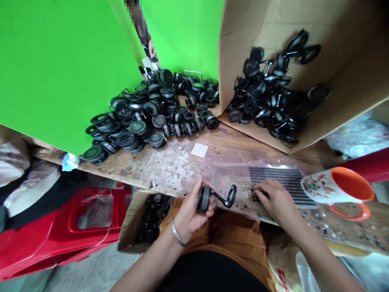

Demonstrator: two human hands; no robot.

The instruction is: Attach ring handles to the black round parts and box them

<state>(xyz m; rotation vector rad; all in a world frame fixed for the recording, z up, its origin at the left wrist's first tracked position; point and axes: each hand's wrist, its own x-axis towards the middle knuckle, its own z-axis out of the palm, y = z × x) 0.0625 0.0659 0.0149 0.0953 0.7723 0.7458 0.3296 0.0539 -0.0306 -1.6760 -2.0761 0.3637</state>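
My left hand [191, 211] is closed around a black round part with a folding ring arm [212, 197], held just above the near edge of the wooden bench [170, 162]. My right hand [275, 198] rests on a clear sheet of small black dots [281, 180], its fingertips pinched at the sheet's left edge. What the fingertips hold is too small to make out. A metal bangle sits on my left wrist.
A heap of black round parts [152, 111] covers the bench's far left. An open cardboard box [304, 77] holds more. A white square [199, 150] lies mid-bench. An orange-lined mug [337, 190] stands at the right. A small carton of parts [146, 221] and a red stool [69, 227] are below.
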